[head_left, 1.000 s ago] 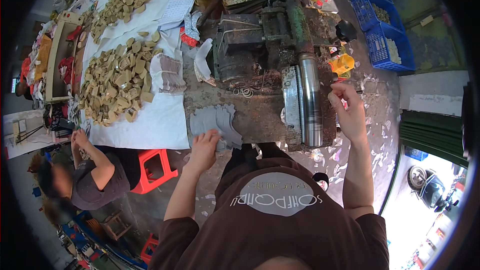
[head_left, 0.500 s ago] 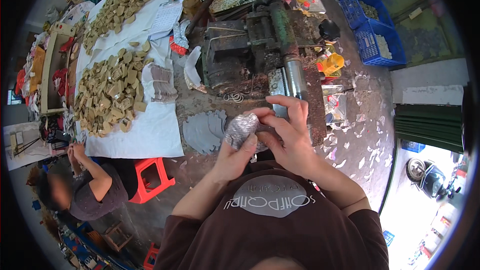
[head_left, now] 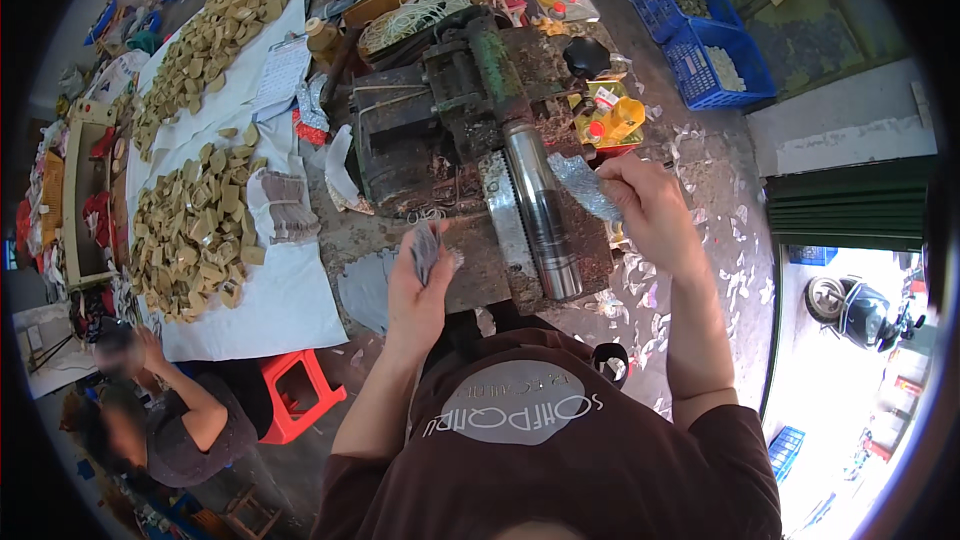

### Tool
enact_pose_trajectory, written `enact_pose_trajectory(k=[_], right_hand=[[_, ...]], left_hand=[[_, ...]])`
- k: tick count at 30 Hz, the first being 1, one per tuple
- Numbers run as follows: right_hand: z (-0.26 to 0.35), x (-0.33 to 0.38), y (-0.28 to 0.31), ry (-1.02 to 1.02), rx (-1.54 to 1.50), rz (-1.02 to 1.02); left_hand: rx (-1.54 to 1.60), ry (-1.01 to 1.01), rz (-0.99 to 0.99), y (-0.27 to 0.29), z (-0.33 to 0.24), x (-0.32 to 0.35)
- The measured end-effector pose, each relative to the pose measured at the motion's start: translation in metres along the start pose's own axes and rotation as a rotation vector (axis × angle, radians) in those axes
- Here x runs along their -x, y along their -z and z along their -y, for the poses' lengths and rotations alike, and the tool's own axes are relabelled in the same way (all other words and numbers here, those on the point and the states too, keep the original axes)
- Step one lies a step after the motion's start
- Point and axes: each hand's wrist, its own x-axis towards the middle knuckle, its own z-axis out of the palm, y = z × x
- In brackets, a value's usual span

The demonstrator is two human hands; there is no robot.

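My left hand point(head_left: 415, 300) is closed on a small stack of thin grey pieces point(head_left: 426, 252), held upright over the front edge of the bench. Off to the right, my right hand point(head_left: 655, 212) pinches a crinkled silvery sheet point(head_left: 584, 186) by one end; its free end reaches toward the machine's shiny steel roller point(head_left: 540, 210). A toothed metal bar point(head_left: 506, 215) lies along the roller's left side. Just left of my left hand, grey curved sheets point(head_left: 364, 292) are spread on the bench. Small pale rings point(head_left: 428, 214) lie beyond that hand.
A white-covered table point(head_left: 290, 305) with heaps of tan blocks point(head_left: 195, 230) stands at the left. Near it are a red stool point(head_left: 300, 395) and another person point(head_left: 190, 420). Blue crates point(head_left: 715, 70) line the back right; scraps litter the floor point(head_left: 735, 280).
My hands have come apart. The right has moved right with the silvery sheet, while the left has gone left with the grey pieces. The view has shifted, exposing the whole roller.
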Motion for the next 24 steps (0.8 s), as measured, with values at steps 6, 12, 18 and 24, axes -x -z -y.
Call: enact_pose_trajectory(k=[6, 12, 18, 24], right_hand=[[-0.018, 0.01, -0.011, -0.067, 0.09, 0.282], [-0.016, 0.009, -0.035, 0.058, 0.061, -0.011], [-0.016, 0.017, -0.033, -0.166, -0.137, -0.039], [-0.016, 0.014, -0.034, -0.159, -0.143, -0.073]], left_hand=[[-0.47, -0.273, 0.29, -0.029, -0.007, 0.003], [-0.469, -0.181, 0.266, -0.031, -0.009, 0.002], [-0.451, -0.215, -0.101, 0.039, 0.025, 0.008], [-0.998, -0.171, -0.09, 0.095, 0.09, 0.036]])
